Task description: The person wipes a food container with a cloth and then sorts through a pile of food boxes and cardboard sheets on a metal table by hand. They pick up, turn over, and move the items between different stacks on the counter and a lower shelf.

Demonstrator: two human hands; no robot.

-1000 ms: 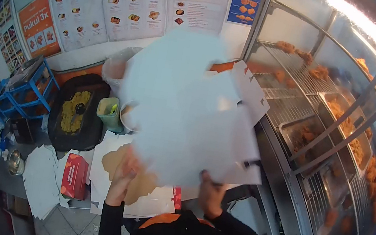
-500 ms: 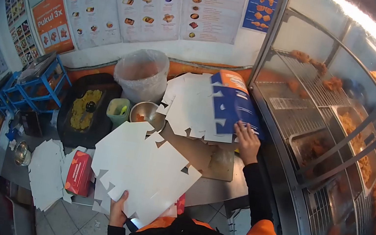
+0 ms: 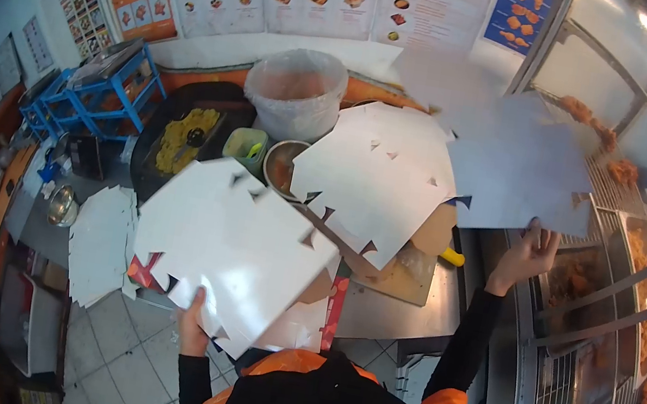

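My left hand (image 3: 193, 326) grips the near edge of a white, unfolded cardboard food box (image 3: 235, 247), which has notched edges and slants in front of me. Out to the right, my right hand (image 3: 530, 258) pinches the lower edge of another unfolded cardboard box (image 3: 520, 179), raised in front of the display cabinet and blurred by motion. Its plain pale side faces me. Between them lies a pile of white box blanks (image 3: 380, 169) on the counter. More blanks (image 3: 98, 246) are stacked at the left. Red printed card (image 3: 145, 271) peeks out under the left-hand blank.
A glass cabinet (image 3: 527, 339) with fried chicken stands at the right. Behind the blanks are a lined bucket (image 3: 289, 98), a green tub (image 3: 245, 146) and a metal bowl (image 3: 282, 168). A yellow handle (image 3: 452, 258) lies by the cutting board (image 3: 399, 287). A blue rack (image 3: 106, 93) stands left.
My right hand has lifted the blue-and-orange printed blank off the pile, moving right, and its pale side now shows. The left-hand blank has shifted over the red box. The view has moved too.
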